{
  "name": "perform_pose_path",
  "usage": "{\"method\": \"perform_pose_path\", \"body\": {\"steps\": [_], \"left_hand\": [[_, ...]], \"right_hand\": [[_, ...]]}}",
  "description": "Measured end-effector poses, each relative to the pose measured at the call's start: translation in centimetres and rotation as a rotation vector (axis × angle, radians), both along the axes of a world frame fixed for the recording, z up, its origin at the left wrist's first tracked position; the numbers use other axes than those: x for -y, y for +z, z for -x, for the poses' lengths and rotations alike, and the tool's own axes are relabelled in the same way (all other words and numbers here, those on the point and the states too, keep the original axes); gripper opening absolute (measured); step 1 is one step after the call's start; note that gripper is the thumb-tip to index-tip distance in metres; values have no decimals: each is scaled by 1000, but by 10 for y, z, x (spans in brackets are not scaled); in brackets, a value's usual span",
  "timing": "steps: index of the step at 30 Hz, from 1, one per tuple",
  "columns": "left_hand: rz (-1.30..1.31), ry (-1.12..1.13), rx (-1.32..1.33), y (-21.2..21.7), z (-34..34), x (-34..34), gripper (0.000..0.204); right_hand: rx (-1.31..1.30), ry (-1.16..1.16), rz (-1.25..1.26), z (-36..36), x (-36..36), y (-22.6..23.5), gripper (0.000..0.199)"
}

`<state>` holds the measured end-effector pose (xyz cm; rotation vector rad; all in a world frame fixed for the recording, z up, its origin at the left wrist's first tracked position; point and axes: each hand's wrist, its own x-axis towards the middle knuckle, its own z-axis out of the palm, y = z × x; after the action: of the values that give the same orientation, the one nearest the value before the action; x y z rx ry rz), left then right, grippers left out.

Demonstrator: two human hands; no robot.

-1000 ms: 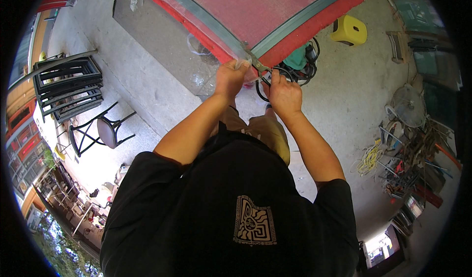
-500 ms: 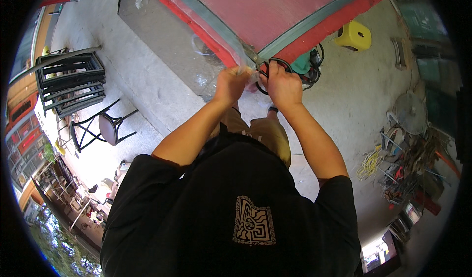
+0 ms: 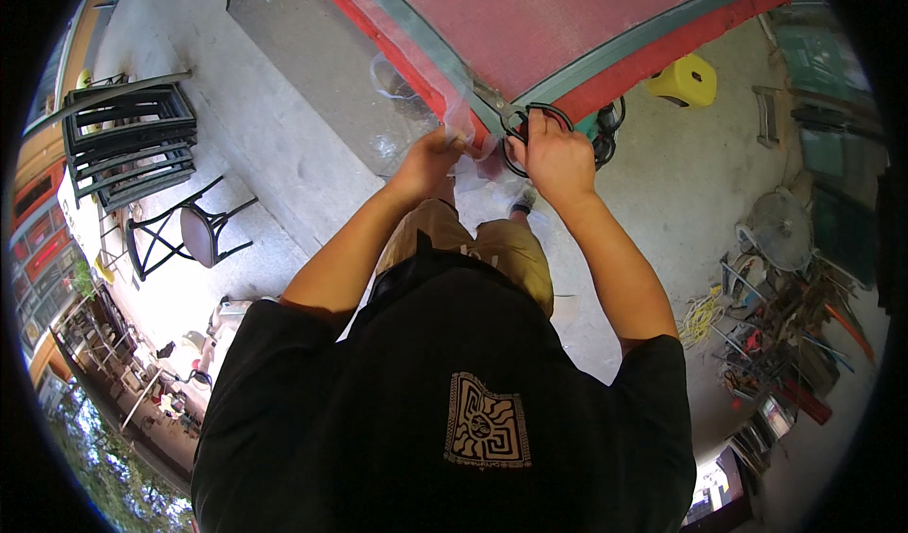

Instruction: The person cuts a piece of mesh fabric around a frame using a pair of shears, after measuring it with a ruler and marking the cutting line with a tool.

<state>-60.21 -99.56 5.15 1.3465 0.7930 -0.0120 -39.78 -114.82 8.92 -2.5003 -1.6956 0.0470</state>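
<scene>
My right hand (image 3: 560,166) is closed round the black looped handles of a pair of scissors (image 3: 512,117). The metal blades point up and left, over the near corner of a reddish panel (image 3: 558,22) with a green-grey border and a red edge. Clear plastic film (image 3: 458,109) runs along the panel's left edge and hangs loose at the corner. My left hand (image 3: 426,166), just left of the scissors, has its fingers closed on the film. Whether the blades touch the film I cannot tell.
A yellow stool (image 3: 685,81) stands beyond the panel's right side. On the left are stacked dark frames (image 3: 132,145) and a chair (image 3: 200,235). A round fan (image 3: 777,230), yellow cord (image 3: 702,315) and piled scrap line the right. A grey sheet (image 3: 303,69) lies on the floor.
The scissors' blades now show more plainly over the corner. My left hand has moved slightly left and down, still gripping the film, while my right hand has shifted a little right and down.
</scene>
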Motion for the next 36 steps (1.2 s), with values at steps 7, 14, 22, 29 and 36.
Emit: {"method": "perform_pose_path", "body": {"steps": [7, 14, 22, 29, 36], "left_hand": [[71, 150, -88, 7, -3, 5, 19], [-161, 15, -277, 19, -10, 17, 39], [-172, 97, -177, 33, -30, 39, 39], [-241, 73, -170, 57, -43, 42, 33], [-152, 75, -167, 67, -34, 41, 30]], "right_hand": [[-112, -2, 47, -4, -1, 2, 57], [-43, -32, -15, 8, 1, -1, 57], [2, -74, -35, 21, 2, -13, 56], [-9, -78, -22, 22, -16, -10, 52], [3, -60, -4, 17, -45, -15, 54]]}}
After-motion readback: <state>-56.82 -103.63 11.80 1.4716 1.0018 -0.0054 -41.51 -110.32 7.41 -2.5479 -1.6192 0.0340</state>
